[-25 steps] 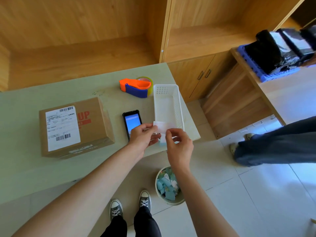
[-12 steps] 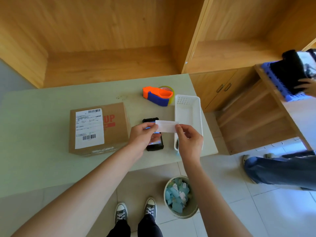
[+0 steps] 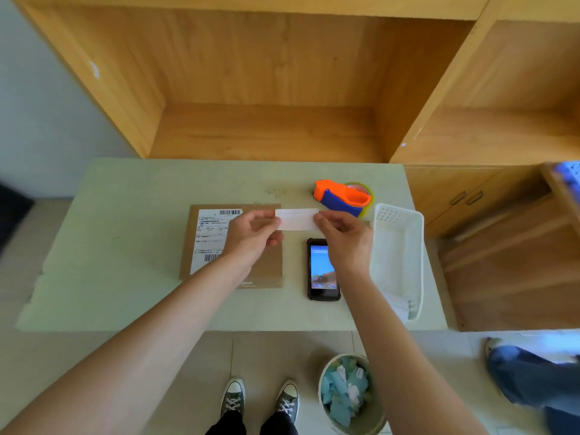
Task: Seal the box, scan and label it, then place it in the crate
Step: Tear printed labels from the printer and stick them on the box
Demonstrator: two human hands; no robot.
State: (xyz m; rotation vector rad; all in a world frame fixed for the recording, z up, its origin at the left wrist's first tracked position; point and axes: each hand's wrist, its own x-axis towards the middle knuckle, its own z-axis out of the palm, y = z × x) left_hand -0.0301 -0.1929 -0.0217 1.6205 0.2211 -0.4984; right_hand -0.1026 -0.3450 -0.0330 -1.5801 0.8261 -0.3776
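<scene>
Box (image 3: 232,246) flat on counter (image 3: 125,246), under left hand (image 3: 251,235). Left hand pinches left end of label strip (image 3: 296,219); right hand (image 3: 345,237) pinches right end. Strip long axis left-right, over box's far right corner. Left hand nearer box.

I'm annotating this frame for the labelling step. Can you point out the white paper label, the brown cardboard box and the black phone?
white paper label (image 3: 296,219): head view, bare middle between the hands.
brown cardboard box (image 3: 266,268): head view, bare top near its right edge.
black phone (image 3: 320,274): head view, lit screen.
</scene>
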